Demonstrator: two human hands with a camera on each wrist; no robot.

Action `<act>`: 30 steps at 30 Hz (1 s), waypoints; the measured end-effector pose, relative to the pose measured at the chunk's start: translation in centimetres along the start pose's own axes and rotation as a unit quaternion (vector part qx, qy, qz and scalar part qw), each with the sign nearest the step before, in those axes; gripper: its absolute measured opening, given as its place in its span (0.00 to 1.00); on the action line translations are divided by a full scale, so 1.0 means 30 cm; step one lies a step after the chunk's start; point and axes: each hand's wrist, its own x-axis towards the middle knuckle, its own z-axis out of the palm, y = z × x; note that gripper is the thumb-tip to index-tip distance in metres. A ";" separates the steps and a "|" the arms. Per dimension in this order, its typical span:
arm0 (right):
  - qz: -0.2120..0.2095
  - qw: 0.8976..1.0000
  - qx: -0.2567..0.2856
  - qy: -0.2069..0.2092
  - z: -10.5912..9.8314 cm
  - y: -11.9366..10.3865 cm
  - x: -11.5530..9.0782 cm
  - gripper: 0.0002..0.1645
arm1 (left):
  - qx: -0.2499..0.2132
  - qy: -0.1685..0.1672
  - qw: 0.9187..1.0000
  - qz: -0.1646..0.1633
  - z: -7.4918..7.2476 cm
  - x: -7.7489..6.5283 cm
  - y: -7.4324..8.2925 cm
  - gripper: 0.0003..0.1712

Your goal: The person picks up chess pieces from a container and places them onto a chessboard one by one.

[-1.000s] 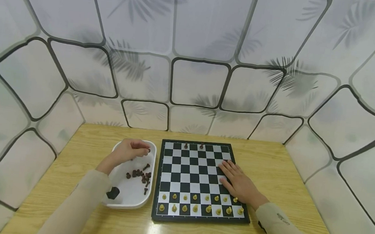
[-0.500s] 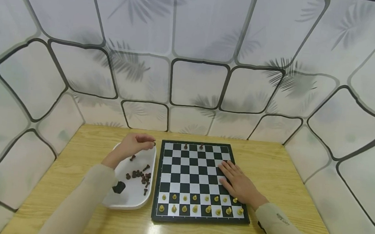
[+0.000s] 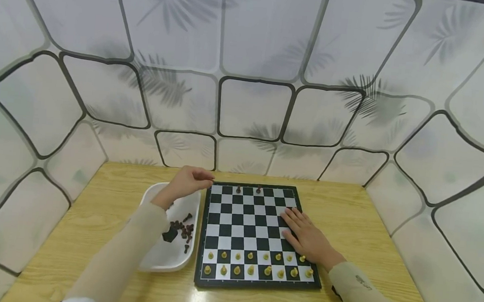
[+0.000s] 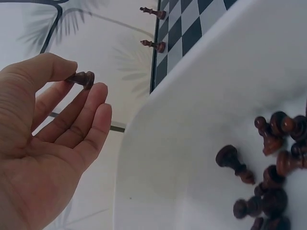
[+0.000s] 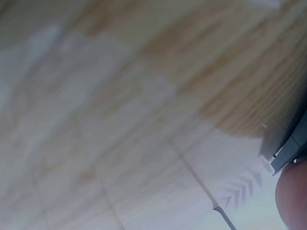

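The dark brown chess piece (image 4: 86, 79) is held in the air near the far left corner of the chessboard (image 3: 237, 231); its base is exposed, its head covered, and its type cannot be told. The left hand (image 4: 43, 163) has its grip clamped on it, thumb against fingertips. Contact is small, so a slip appears possible; a dropped piece could strike the two upright brown pieces (image 3: 238, 189) on the far row, as could a knuckle passing too low. The right hand (image 3: 309, 237) lies on the board's right side, fingers extended, grip apart. Should it shift, it could topple the nearest of the yellow pieces (image 3: 294, 272) or skew the board. The white bin (image 3: 163, 258), left of the board, contains loose brown pieces (image 4: 230, 155); a dragging sleeve (image 3: 119, 250) could nudge its rim. The counter (image 3: 356, 217) is pale grained wood with glare at the near edge. Walls (image 3: 249, 109) on three sides carry stone outlines and leaf prints.
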 end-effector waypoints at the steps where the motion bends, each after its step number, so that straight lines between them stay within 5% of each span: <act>1: 0.001 1.000 0.002 -0.001 0.000 -0.001 0.000 0.39 | 0.000 -0.001 1.000 0.002 0.005 0.008 0.002 0.16; 30: 0.003 1.000 -0.011 -0.003 -0.004 -0.004 -0.001 0.39 | 0.029 0.004 0.999 -0.026 0.157 0.141 -0.003 0.15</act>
